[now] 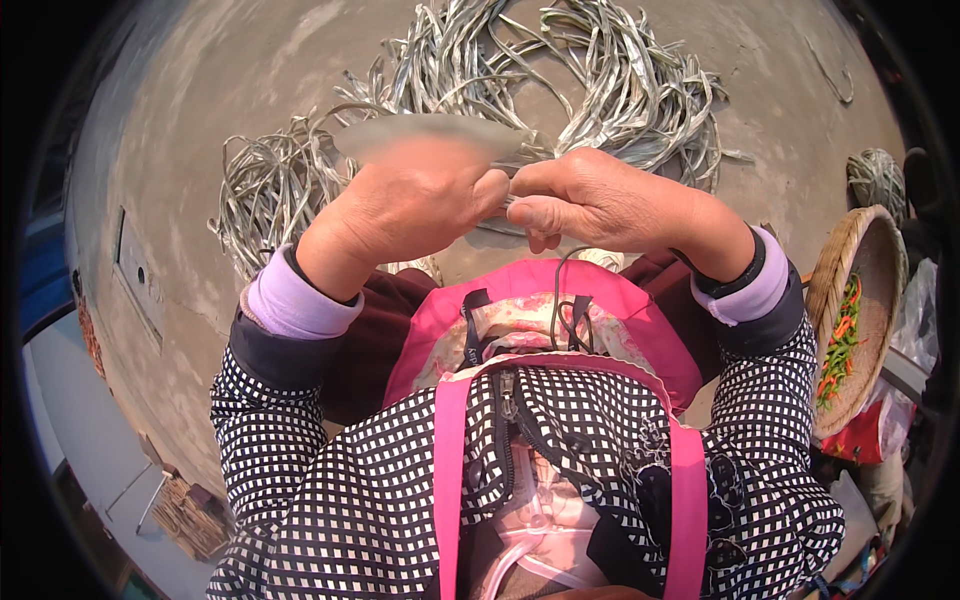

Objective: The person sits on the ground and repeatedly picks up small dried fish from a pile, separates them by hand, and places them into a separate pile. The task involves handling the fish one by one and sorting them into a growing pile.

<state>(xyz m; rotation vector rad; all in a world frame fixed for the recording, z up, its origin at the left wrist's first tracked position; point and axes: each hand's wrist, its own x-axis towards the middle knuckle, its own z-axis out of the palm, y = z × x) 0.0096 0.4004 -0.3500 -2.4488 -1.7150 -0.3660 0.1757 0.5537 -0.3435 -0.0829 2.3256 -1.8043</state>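
Observation:
My left hand (416,199) and my right hand (604,199) meet in front of my lap, thumbs almost touching. A thin grey-green strand (511,201) runs between them, pinched in the fingers of both. A blurred patch covers the far side of my left hand, so those fingers are hidden. Beyond the hands lies a large looped heap of flat, grey-green fibre strips (637,82) on the ground. A smaller tangle of the same strips (262,187) spreads to the left, near my left wrist. Whether the held strand joins the heap cannot be seen.
A pink apron (442,319) with a dark cord (557,300) covers my lap. At the right, a woven basket (874,330) stands tilted with red and green chilli peppers (840,345); behind it sits a wound bundle (877,180). A broom head (187,517) lies lower left on the concrete floor (187,112).

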